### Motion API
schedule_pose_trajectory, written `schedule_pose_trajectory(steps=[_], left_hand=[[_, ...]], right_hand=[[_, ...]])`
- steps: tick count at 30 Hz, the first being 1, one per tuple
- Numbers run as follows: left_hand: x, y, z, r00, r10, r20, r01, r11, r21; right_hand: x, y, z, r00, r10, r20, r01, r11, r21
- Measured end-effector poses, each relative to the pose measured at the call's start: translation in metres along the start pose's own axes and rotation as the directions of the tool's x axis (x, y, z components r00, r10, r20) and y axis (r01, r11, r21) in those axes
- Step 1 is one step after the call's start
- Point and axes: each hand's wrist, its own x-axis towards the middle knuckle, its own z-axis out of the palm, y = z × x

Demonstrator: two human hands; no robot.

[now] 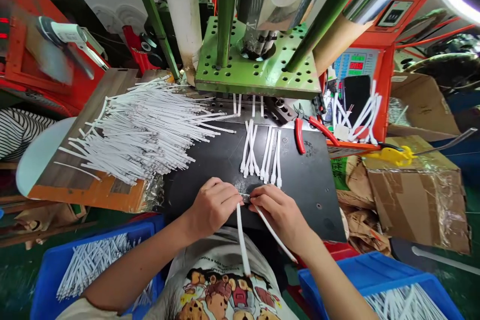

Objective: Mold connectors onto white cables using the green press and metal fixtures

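My left hand (213, 206) and my right hand (279, 212) meet at the near edge of a black work plate (307, 185). Both are closed in a pinch on the ends of two short white cables (243, 240) that hang down toward my shirt. A small metal piece sits between my fingertips at the cable ends. Just beyond my hands several finished white cables (262, 152) lie in a row on the plate. A large heap of loose white cables (142, 127) covers a wooden board to the left.
A green perforated press plate (258, 72) with columns stands behind the plate. Red-handled pliers (305, 132) lie at the right. Blue bins (56, 265) with white cables sit at both lower corners. Cardboard boxes (416, 195) and an orange control box (365, 65) stand right.
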Motion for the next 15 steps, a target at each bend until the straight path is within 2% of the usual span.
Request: schedule_pose_trajectory(steps=[2, 4, 6, 9, 12, 15], left_hand=[[0.001, -0.002, -0.003, 1.000, 0.007, 0.025, -0.006, 1.000, -0.016], [0.003, -0.010, -0.014, 0.994, 0.041, 0.098, -0.040, 0.999, -0.017], [0.004, -0.026, -0.032, 0.987, 0.033, 0.155, -0.045, 0.996, 0.073], [0.006, -0.059, -0.066, 0.984, -0.098, 0.150, 0.037, 0.929, 0.367], [0.009, -0.084, -0.089, 0.965, -0.146, 0.217, 0.013, 0.856, 0.518], [0.012, -0.093, -0.093, 0.954, -0.089, 0.287, -0.093, 0.820, 0.564]], right_hand=[[0.015, 0.004, -0.017, 0.976, 0.005, 0.220, -0.010, 1.000, 0.025], [0.042, 0.008, -0.029, 0.948, 0.034, 0.316, -0.013, 0.998, -0.067], [0.077, 0.014, -0.032, 0.954, 0.114, 0.279, -0.028, 0.956, -0.292], [0.132, 0.023, -0.021, 0.959, 0.199, 0.201, -0.045, 0.809, -0.586], [0.169, 0.025, -0.005, 0.958, 0.216, 0.189, -0.037, 0.745, -0.666], [0.179, 0.023, 0.007, 0.958, 0.199, 0.208, 0.000, 0.722, -0.692]])
